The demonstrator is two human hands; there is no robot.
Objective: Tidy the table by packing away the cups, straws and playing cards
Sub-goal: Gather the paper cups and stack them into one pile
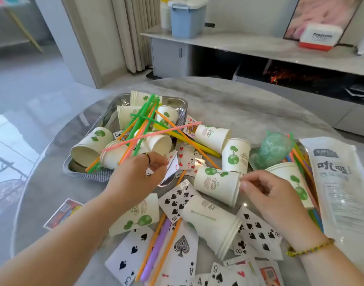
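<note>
On the counter [249, 104], a tray [183, 104] sits back left, with cups [90, 145] and straws [145, 118] heaped in it. Along the near edge playing cards [182, 246] lie spread, 2 tipped cups on top of them. To the right lies a packet [339, 182], more straws just left of it, perhaps in another tray.

The room was bright with soft daylight, strongest from my left, where the floor [12, 141] was washed out nearly white. The glossy desk [249, 112] carried a pale sheen along its left rim, and the metal tray [178, 103] glinted. Shadows under my left hand [135, 174] and right hand [267, 195] were faint and soft-edged. The wide lens bent the desk's edge and stretched my forearms [53, 250] at the bottom corners. The shelf [238, 41] behind looked slightly smeared.
</note>
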